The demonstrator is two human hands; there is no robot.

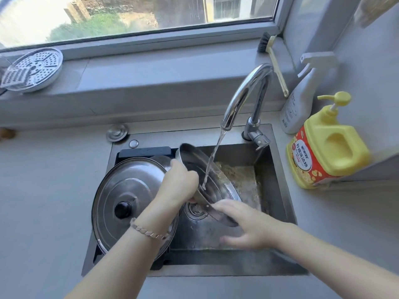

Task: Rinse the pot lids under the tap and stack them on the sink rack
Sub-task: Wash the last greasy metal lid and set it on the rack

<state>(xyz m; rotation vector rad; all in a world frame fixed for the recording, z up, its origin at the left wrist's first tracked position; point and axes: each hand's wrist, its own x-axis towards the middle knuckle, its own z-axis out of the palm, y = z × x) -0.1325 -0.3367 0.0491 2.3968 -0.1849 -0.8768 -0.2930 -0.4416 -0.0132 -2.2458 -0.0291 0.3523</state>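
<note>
A steel pot lid (212,186) is tilted on edge over the sink basin, its hollow underside facing the chrome tap (244,93). Running water (213,156) strikes the lid's inner face. My left hand (180,182) grips the lid from behind, at its outer side. My right hand (241,225) rests against the lid's lower rim, fingers spread and blurred. A larger steel lid with a black knob (129,201) lies dome up on the dark sink rack (144,152) at the left half of the sink.
The sink (278,190) holds food scraps at its back right and a drain strainer (195,209). A yellow soap pump bottle (326,145) and white spray bottle (300,98) stand on the right. A dish brush (274,61) and steamer plate (34,69) sit on the window ledge.
</note>
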